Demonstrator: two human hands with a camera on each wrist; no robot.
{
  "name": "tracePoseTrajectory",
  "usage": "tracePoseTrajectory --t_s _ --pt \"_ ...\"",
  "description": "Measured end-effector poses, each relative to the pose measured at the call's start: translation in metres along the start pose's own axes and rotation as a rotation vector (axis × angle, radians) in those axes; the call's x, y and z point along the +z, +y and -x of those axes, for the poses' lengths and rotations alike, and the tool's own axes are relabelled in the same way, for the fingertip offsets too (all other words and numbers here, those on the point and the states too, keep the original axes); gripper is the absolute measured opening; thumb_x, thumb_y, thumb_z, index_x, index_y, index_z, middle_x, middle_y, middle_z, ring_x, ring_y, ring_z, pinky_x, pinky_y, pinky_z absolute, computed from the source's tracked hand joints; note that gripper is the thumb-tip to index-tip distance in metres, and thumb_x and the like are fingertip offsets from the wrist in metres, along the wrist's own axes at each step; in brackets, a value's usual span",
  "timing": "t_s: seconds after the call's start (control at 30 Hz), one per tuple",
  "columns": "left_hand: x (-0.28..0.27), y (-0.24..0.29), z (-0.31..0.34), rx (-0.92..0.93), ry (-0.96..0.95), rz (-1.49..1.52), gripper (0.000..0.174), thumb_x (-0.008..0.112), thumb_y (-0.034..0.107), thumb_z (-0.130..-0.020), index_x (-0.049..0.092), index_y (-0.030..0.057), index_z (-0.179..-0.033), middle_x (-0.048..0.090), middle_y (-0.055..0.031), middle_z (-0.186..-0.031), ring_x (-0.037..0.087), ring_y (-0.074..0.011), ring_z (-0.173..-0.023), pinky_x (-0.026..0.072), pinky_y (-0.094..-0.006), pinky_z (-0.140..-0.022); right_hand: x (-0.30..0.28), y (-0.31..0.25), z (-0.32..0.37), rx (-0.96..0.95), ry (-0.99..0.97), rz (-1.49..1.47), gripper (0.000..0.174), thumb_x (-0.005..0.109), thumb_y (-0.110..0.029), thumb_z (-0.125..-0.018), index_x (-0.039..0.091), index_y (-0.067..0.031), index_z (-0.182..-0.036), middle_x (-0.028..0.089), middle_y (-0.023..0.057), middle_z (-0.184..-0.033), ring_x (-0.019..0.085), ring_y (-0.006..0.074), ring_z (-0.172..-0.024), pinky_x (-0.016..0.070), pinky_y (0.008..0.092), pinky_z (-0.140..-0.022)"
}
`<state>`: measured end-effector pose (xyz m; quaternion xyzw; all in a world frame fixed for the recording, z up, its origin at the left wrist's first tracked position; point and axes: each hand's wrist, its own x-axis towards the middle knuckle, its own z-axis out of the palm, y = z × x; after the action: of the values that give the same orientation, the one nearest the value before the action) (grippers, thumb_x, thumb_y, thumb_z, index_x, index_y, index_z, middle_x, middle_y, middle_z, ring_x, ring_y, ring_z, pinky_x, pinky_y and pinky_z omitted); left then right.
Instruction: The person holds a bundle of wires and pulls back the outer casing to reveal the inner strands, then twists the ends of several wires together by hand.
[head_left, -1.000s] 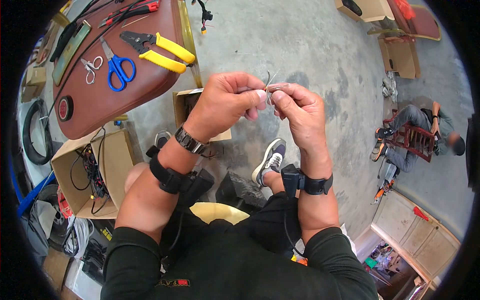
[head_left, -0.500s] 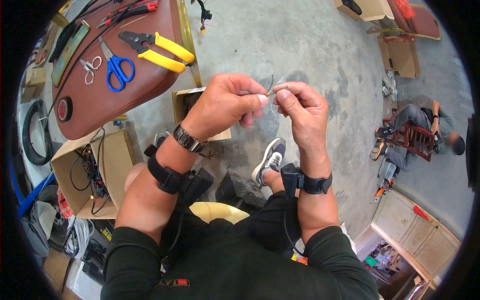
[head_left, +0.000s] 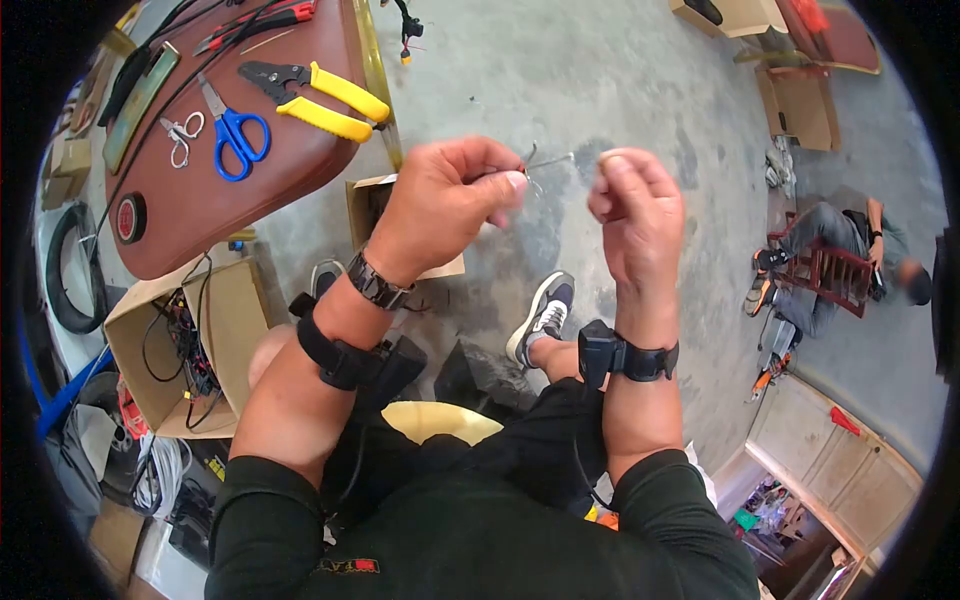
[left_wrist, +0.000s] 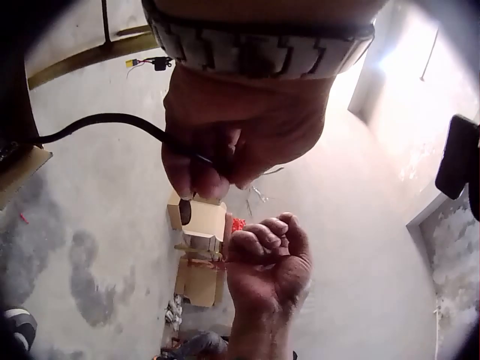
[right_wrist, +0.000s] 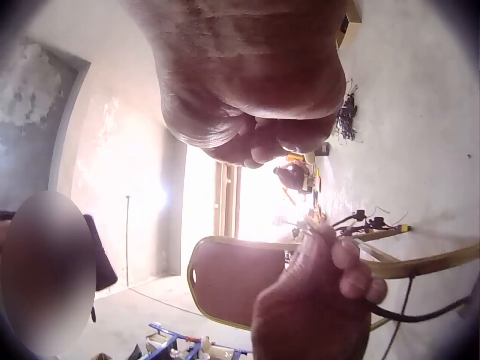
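Note:
In the head view my left hand (head_left: 440, 208) pinches the end of a cable between thumb and fingers. The left wrist view shows this black cable (left_wrist: 112, 118) curving away from the hand. Thin bared wires (head_left: 552, 160) stick out past the fingertips, one pale and pointing right, another dark and bent upward. My right hand (head_left: 642, 215) stands apart from the wires, to their right, its fingers curled and thumb against the index finger. Nothing shows in its grasp in the left wrist view.
A brown padded surface (head_left: 290, 190) at upper left bears yellow-handled wire strippers (head_left: 330, 105), blue scissors (head_left: 235, 140), small scissors (head_left: 182, 138) and a roll of tape (head_left: 130, 217). A cardboard box (head_left: 230, 330) of cables stands below it. A person (head_left: 840, 250) sits at right.
My right hand has let go of the wires and moved right, away from the left hand. The left hand has shifted slightly left, still pinching the cable.

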<state>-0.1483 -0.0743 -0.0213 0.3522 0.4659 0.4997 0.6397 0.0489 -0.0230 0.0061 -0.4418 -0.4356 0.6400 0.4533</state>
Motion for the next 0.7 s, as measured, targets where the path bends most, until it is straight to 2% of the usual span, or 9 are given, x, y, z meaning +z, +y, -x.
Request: tracePoseTrajectory --t_s 0.1,0.3,0.4,0.57,0.7 --pt "0.003 0.001 -0.002 0.079 0.022 0.058 0.013 0.068 0.004 -0.089 0.067 -0.0033 -0.099 0.069 -0.0043 -0.083 0.062 -0.009 -0.067 0.0499 -0.0227 -0.06 0.003 0.005 0.002 0.066 -0.072 0.166 0.01 0.066 -0.007 -0.088 0.07 -0.0003 -0.095 0.064 0.0005 -0.076 0.053 0.006 -0.064 0.0411 0.0212 -0.057" --pt "0.01 -0.004 0.0 0.135 -0.002 0.001 0.013 0.069 0.002 -0.088 0.066 -0.0029 -0.099 0.068 -0.0033 -0.085 0.061 -0.008 -0.07 0.0493 -0.0227 -0.061 0.012 0.009 0.007 0.05 -0.153 0.16 0.01 0.069 -0.004 -0.086 0.071 -0.0003 -0.095 0.067 -0.0009 -0.084 0.055 0.0035 -0.074 0.0442 0.0197 -0.064" --pt "0.01 0.0 0.003 0.162 -0.001 -0.105 0.011 0.068 0.002 -0.088 0.066 -0.0026 -0.098 0.067 -0.0026 -0.084 0.06 -0.0075 -0.071 0.0487 -0.0224 -0.062 0.013 0.007 0.008 0.032 -0.136 0.131 0.01 0.069 -0.004 -0.086 0.07 -0.0004 -0.095 0.067 -0.0004 -0.087 0.056 0.0038 -0.077 0.0456 0.0196 -0.068" --pt "0.011 0.0 0.003 0.169 0.009 -0.137 0.01 0.069 0.002 -0.088 0.066 -0.0023 -0.096 0.066 -0.0014 -0.082 0.059 -0.0064 -0.071 0.0477 -0.0221 -0.062 0.013 0.007 0.009 0.002 -0.105 0.162 0.009 0.07 -0.004 -0.086 0.07 -0.0003 -0.095 0.067 -0.0011 -0.085 0.056 0.0037 -0.075 0.0454 0.0195 -0.066" --pt "0.011 0.0 0.002 0.328 0.043 -0.321 0.009 0.071 0.003 -0.086 0.067 -0.0008 -0.093 0.065 0.0005 -0.076 0.055 -0.0045 -0.067 0.0451 -0.0214 -0.059 0.016 0.005 0.011 -0.048 -0.069 0.277 0.008 0.069 -0.004 -0.086 0.07 -0.0003 -0.094 0.066 -0.0016 -0.082 0.055 0.0031 -0.072 0.0444 0.0191 -0.064"
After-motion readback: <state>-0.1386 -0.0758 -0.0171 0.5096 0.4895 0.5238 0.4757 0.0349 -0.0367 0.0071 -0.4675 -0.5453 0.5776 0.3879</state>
